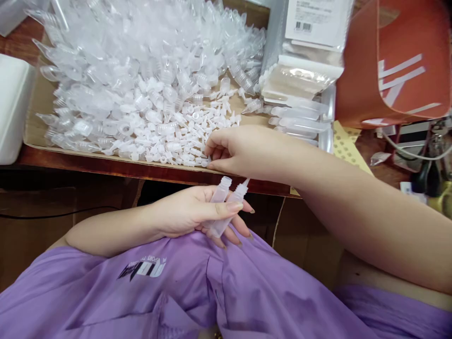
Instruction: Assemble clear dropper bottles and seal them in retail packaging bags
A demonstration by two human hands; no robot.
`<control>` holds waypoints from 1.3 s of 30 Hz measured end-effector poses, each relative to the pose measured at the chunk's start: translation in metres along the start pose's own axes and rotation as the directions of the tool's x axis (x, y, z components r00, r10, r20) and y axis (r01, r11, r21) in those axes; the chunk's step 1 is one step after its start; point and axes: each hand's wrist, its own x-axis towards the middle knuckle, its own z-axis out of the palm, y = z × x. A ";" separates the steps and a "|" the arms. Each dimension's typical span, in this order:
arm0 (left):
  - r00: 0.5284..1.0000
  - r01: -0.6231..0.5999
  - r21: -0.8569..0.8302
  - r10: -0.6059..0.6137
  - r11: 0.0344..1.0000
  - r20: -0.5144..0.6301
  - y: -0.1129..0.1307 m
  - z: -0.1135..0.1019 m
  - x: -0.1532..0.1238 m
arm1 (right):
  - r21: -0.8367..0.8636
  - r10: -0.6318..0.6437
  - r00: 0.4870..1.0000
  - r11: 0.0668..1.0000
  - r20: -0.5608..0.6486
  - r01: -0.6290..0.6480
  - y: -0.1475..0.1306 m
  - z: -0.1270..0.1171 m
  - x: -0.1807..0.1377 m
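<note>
My left hand (201,212) is closed around two small translucent plastic bottles, the thumb lying across them. One squeeze bottle (219,194) has a bare, open neck. Beside it, the other bottle (238,193) carries a pointed dropper nozzle (246,182) in its neck. At the front edge of the cardboard tray (37,134), my right hand (235,150) has its fingers curled and pressed together against a heap of small white dropper nozzles (190,134). Whatever sits between those fingertips is hidden.
Many clear plastic caps (116,56) are piled behind the nozzles. Right of them stand clear packages with a white label (314,23) and a row of filled bottles (300,117). An orange box (363,61) is at the far right, a white container (14,108) at the left.
</note>
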 end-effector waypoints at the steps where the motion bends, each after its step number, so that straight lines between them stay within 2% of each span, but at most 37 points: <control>1: 1.000 -0.002 0.013 0.002 1.000 0.003 0.001 -0.001 -0.001 | -0.019 -0.005 1.000 1.000 0.019 0.005 -0.001 -0.001 -0.001; 5: 1.000 -0.006 0.041 0.006 0.999 0.014 0.003 -0.003 -0.002 | -0.028 0.005 0.999 1.000 0.045 -0.004 -0.001 -0.006 -0.004; 10: 0.999 -0.036 0.051 0.034 0.998 0.030 0.003 -0.003 -0.002 | 0.122 -0.001 0.999 0.993 0.052 -0.005 0.006 -0.003 -0.004; 19: 0.999 -0.039 0.091 0.040 0.995 -0.004 0.005 0.000 0.002 | 0.084 -0.178 0.981 0.982 0.082 0.171 0.007 -0.005 0.001; 23: 0.999 -0.044 0.105 0.045 0.994 -0.013 0.006 0.001 0.001 | 0.207 -0.204 0.979 0.958 0.005 0.199 0.015 -0.009 -0.003; 25: 0.999 -0.041 0.117 0.044 0.992 -0.016 0.005 0.002 0.000 | 0.380 -0.218 0.975 0.899 -0.042 0.217 0.022 -0.011 -0.011; 27: 0.999 -0.034 0.130 0.037 0.991 -0.014 0.005 0.002 0.001 | 0.575 -0.232 0.970 0.785 -0.072 0.231 0.028 -0.012 -0.021; 29: 0.999 -0.032 0.154 0.036 0.987 -0.020 0.006 0.003 0.001 | 0.709 -0.248 0.967 0.672 -0.059 0.215 0.035 -0.011 -0.032; 31: 0.999 -0.022 0.192 0.028 0.981 -0.032 0.008 0.005 0.002 | 0.762 -0.236 0.972 0.628 -0.006 0.157 0.040 -0.009 -0.041; 34: 0.997 0.012 0.253 0.007 0.967 -0.075 0.011 0.009 0.003 | 0.744 -0.179 0.983 0.663 0.048 0.084 0.045 -0.005 -0.050; 39: 0.991 0.066 0.297 -0.029 0.952 -0.127 0.010 0.016 0.005 | 0.597 -0.143 0.988 0.799 0.063 0.078 0.044 -0.005 -0.053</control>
